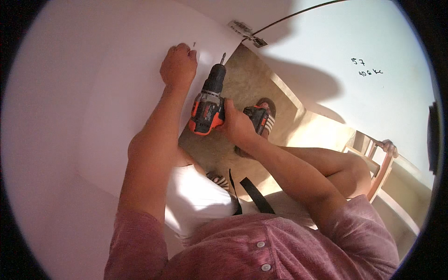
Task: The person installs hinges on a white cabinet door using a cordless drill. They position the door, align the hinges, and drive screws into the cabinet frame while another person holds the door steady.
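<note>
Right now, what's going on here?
A person's right hand grips a cordless drill, its driver bit clear of what looks like a small screw. The left hand is curled at the white panel, right beside that screw; whether it holds anything is hidden. A metal hinge sits near the panel's far edge. Another person's hand shows at right.

Right fingers [228, 105] around an orange-black drill [206, 114], left fingers [180, 50] by a white panel [116, 70].
</note>
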